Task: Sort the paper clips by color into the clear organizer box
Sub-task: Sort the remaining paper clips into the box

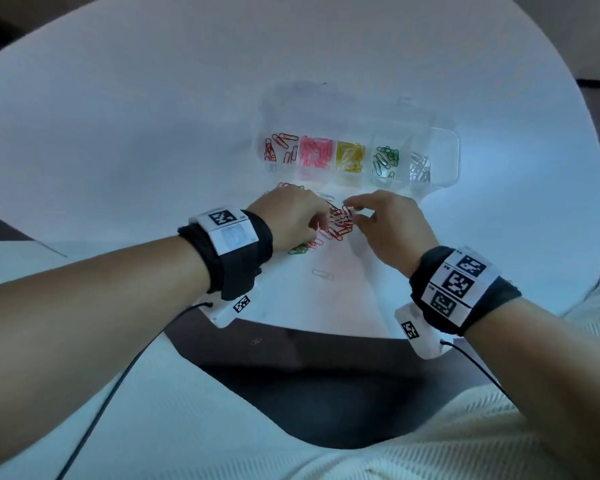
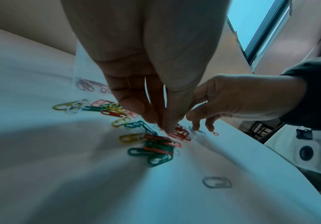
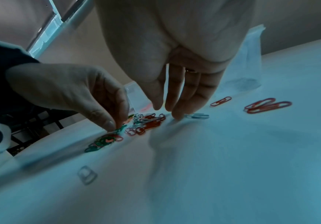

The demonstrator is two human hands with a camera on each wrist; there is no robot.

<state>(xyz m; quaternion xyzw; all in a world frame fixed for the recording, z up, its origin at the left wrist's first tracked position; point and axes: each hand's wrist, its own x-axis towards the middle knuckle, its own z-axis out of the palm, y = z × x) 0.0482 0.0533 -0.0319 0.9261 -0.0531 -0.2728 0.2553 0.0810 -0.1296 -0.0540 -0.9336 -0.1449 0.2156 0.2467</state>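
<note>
The clear organizer box (image 1: 448,157) lies beyond both hands, with red (image 1: 282,147), pink (image 1: 316,152), yellow (image 1: 350,155), green (image 1: 386,158) and silver (image 1: 420,166) clips in separate compartments. A loose pile of mixed clips (image 1: 340,225) lies between my hands. My left hand (image 2: 167,128) points down into the pile, and its thumb and fingertips pinch together on a clip among the red ones. The straight fingers (image 3: 177,115) of my right hand (image 1: 355,213) touch the table beside a silver clip (image 3: 197,116) and hold nothing.
One silver clip (image 1: 323,274) lies alone nearer to me. Green clips (image 2: 156,154) sit at the pile's near side, and several red clips (image 3: 267,105) lie right of my right hand. The white round table (image 1: 153,133) ends just below my wrists. Another clip (image 1: 256,341) lies on the dark floor.
</note>
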